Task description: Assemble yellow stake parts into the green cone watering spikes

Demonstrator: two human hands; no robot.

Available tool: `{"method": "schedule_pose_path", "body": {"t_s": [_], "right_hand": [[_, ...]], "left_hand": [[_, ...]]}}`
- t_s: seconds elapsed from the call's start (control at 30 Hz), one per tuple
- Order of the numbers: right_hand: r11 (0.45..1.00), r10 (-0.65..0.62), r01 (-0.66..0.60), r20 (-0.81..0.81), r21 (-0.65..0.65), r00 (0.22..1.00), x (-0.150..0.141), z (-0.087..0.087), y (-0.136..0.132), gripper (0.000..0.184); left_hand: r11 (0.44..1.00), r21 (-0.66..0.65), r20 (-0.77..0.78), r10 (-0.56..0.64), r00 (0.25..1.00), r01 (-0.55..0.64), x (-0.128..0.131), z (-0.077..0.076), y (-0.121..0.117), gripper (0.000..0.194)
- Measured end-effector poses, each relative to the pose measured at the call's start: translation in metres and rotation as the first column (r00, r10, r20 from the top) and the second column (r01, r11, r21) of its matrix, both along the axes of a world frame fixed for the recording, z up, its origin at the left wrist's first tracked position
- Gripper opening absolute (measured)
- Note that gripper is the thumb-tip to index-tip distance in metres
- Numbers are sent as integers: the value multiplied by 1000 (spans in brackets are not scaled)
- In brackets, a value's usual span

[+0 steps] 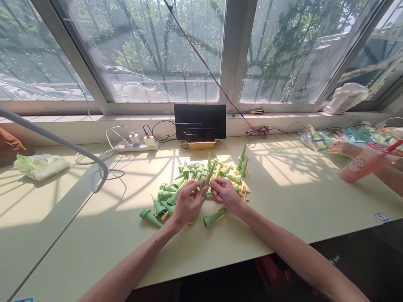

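Observation:
My left hand (188,201) is closed around a green plastic plant watering spike (209,176), its pointed end tilted up and away. Beside it my right hand (227,193) is pinched at the spike's side; whatever small piece is between those fingertips is hidden. A heap of similar green spikes (166,193) with yellow valve pieces lies around and behind both hands. One loose spike (211,219) rests on its side just below my right hand. At the heap's right, a couple of spikes (242,156) stand point up, near several yellow pieces (244,193).
A tablet (200,119) with a phone before it stands at the back. Left of it sits a power strip (137,144) with cables. A grey metal tube (63,142) arches over the left. At right are another person's hand (341,147), a pink cup (359,165) and plastic bags (315,138).

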State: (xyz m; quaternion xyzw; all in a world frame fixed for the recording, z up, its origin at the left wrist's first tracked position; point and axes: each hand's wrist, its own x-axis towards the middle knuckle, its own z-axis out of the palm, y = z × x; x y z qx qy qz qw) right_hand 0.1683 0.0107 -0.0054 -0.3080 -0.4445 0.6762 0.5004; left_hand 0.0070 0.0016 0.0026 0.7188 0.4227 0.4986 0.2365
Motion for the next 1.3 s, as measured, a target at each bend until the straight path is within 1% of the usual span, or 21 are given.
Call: {"method": "schedule_pose_path", "body": {"t_s": [0.13, 0.27, 0.4, 0.53, 0.63, 0.73, 0.83, 0.9, 0.97, 1.03, 1.1, 1.2, 1.3], "right_hand": [[999, -26, 25, 29, 34, 999, -1, -1, 0, 35], [995, -59, 52, 78, 88, 995, 0, 0, -1, 34], [987, -106, 87, 142, 134, 984, 0, 1, -3, 32], [976, -154, 115, 208, 187, 966, -1, 1, -4, 32], [956, -202, 128, 275, 265, 940, -1, -1, -4, 33], [908, -286, 130, 364, 397, 886, 1, -3, -3, 31], [825, -401, 109, 438, 554, 805, 4, -4, -3, 30], [784, -444, 81, 465, 616, 766, 5, -4, -3, 29], [765, -463, 65, 477, 641, 747, 5, -4, -3, 27], [763, -474, 78, 473, 641, 743, 4, -4, -3, 25], [777, -475, 110, 464, 620, 748, 3, -4, -3, 25], [812, -450, 141, 454, 566, 769, 2, -4, -3, 25], [848, -399, 143, 437, 511, 806, 2, -3, -3, 26]], "left_hand": [[999, -42, 5, 22, 1000, -22, 1, 2, -1, 32], [995, -93, 3, 36, 999, -36, 1, 2, -1, 31], [991, -133, 45, 35, 998, -29, 2, 2, -1, 30], [975, -221, 98, 35, 995, -12, 4, 5, -3, 31], [955, -297, 143, 34, 989, 10, 4, 7, -4, 34], [932, -363, 164, 37, 986, 26, 4, 9, -4, 36], [910, -414, 170, 45, 984, 30, 4, 11, -5, 35], [895, -445, 181, 51, 982, 36, 4, 12, -5, 36], [882, -469, 203, 54, 978, 48, 5, 12, -5, 37], [870, -487, 233, 50, 971, 72, 5, 11, -5, 38], [864, -493, 265, 41, 963, 98, 5, 10, -4, 39], [866, -484, 290, 23, 957, 126, 6, 10, -4, 40], [877, -462, 284, 7, 959, 131, 6, 12, -4, 40]]}}
